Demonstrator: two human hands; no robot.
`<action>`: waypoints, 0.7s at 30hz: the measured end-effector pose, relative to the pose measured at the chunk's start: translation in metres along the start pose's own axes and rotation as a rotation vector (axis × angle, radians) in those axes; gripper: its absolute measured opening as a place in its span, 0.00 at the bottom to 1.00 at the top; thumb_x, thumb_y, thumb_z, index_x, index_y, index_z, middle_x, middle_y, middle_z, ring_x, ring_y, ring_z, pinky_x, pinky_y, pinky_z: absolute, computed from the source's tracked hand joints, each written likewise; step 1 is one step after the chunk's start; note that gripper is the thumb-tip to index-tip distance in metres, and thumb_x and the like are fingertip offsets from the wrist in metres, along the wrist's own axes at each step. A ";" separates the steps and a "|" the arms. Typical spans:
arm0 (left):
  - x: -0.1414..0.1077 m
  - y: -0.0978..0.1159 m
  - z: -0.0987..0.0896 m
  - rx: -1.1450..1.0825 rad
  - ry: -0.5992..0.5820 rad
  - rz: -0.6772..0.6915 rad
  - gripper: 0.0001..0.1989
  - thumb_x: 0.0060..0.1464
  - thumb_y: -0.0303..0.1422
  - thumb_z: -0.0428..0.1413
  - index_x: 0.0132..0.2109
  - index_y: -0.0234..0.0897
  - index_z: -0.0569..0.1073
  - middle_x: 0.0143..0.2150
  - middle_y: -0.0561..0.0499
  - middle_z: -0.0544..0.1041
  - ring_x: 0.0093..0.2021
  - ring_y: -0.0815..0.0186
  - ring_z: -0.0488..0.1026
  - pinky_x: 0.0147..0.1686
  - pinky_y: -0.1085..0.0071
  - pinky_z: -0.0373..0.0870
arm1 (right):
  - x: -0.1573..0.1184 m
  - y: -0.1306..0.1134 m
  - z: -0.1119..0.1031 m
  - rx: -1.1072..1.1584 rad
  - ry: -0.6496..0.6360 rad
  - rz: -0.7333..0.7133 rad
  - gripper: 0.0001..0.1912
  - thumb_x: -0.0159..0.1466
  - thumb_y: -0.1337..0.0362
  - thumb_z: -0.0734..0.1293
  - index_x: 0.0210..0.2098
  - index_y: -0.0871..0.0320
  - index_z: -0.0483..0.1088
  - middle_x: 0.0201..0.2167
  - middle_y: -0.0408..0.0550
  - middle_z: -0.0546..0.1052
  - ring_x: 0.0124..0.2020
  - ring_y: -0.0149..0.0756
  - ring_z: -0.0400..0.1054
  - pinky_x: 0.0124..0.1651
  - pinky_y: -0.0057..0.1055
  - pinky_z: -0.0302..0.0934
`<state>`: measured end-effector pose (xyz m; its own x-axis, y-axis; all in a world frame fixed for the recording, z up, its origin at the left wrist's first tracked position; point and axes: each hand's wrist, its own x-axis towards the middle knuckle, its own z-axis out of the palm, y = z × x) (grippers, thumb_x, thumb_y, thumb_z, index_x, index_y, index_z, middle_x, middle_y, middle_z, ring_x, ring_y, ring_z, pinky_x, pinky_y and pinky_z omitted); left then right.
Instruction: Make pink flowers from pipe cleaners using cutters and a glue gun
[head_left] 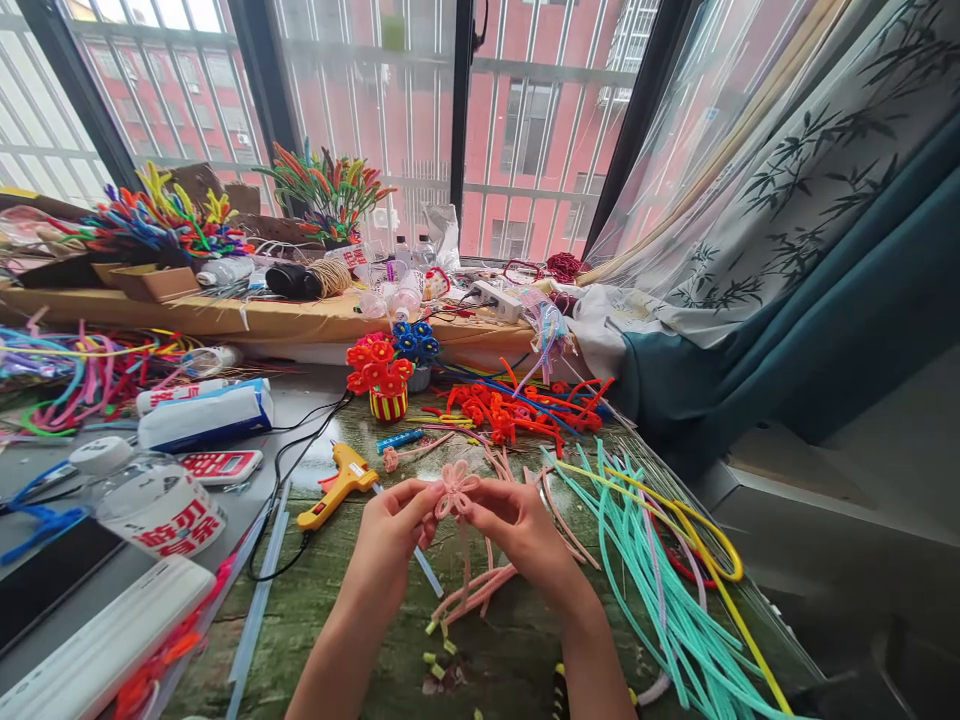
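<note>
A pink flower (457,489) bent from fuzzy pipe cleaner, with several looped petals, is held up over the green table (337,600). My left hand (397,520) pinches its left side between thumb and fingertips. On the right side, my right hand (517,525) grips a petal between thumb and finger. A pink stem hangs down below the flower. Loose pink pipe cleaners (487,590) lie beneath and behind my hands. Small yellow-green pieces (435,662) rest nearer the front edge.
A yellow glue gun (341,485) with a black cord lies left of my hands. Turquoise pipe cleaners (652,580) spread at right. Behind stand a striped pot (388,404) of red flowers and red pipe cleaners (510,410). A plastic bottle (157,500) lies left.
</note>
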<state>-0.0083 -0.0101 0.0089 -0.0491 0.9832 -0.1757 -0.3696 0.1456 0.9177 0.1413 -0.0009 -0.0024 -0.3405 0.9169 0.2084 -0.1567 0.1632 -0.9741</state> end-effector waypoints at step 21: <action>-0.003 0.003 -0.013 0.884 -0.076 0.803 0.15 0.52 0.35 0.61 0.47 0.42 0.75 0.47 0.47 0.77 0.42 0.61 0.73 0.39 0.66 0.70 | 0.003 0.013 0.002 -0.044 0.229 -0.003 0.12 0.57 0.56 0.72 0.29 0.60 0.78 0.26 0.48 0.78 0.29 0.38 0.72 0.31 0.30 0.64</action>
<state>-0.0215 -0.0142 0.0075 0.0921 0.8276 0.5537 0.5087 -0.5171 0.6884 0.1367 0.0030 -0.0138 -0.1199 0.9742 0.1910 -0.1155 0.1774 -0.9773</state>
